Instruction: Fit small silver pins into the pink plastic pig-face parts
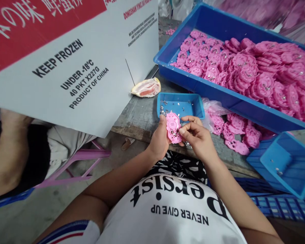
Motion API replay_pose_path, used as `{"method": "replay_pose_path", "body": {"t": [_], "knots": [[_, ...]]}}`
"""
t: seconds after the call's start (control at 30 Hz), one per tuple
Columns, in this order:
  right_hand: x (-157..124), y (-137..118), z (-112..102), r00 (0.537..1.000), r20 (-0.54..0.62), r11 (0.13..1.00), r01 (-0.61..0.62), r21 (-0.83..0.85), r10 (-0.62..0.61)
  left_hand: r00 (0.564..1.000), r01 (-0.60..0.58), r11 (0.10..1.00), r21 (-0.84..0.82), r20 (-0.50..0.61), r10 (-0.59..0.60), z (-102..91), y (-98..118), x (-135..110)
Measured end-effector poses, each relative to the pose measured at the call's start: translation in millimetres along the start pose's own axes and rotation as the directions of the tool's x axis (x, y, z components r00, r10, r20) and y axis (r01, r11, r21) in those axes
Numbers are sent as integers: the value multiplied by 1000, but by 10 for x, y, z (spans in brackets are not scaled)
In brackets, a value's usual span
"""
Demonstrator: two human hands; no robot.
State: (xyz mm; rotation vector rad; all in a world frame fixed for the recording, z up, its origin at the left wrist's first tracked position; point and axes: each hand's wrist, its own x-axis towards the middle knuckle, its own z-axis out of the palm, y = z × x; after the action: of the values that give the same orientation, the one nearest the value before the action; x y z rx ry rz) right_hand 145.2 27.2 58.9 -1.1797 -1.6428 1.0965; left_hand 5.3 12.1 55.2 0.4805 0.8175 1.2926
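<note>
forearm (8, 149) of a co-worker at the far left, at nine o'clock from the pink piece (173, 123) i'm holding. next, at ten o'clock, a big red and white carton (96, 54) marked "keep frozen", and below it a pink stool (86, 155), between eight and nine. at eleven, a wedge of fruit (147, 88) with yellow rind lies on the grey tabletop (132, 117) beside the carton.

my left hand (159, 139) grips the piece by its left edge, thumb on top, just in front of a small blue tray (194, 98) at one o'clock; silver bits (163, 103) are scattered in the tray. my right hand (200, 137) is at three, thumb and forefinger brought to the piece's lower right edge; whether they're pinching it or a bit of metal, i cannot tell.

beyond, between one and two, a large blue bin (208, 83) holds many pink pieces (244, 64), flatter at its left, stacked toward its right. loose ones (240, 134) lie at three, and a blue box (276, 159) tilts between three and four.
</note>
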Motion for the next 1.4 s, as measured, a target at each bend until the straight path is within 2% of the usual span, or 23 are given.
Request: {"method": "replay_pose_path", "body": {"t": [0.23,0.73,0.93,1.4], "knots": [[12,-26,-15,999,21,996,43,-82,-42,1000,-11,1000,8,8,11,21,10,-13],[21,-20,-37,996,44,984,78,-163,-72,995,101,993,-59,5,-101,26,8,-1],[38,-37,-71,995,91,989,51,-142,-38,994,110,993,-52,34,-108,-8,-11,20],[64,-26,-88,993,116,987,54,-150,-37,993,114,993,-34,48,-112,-22,-16,35]]}}
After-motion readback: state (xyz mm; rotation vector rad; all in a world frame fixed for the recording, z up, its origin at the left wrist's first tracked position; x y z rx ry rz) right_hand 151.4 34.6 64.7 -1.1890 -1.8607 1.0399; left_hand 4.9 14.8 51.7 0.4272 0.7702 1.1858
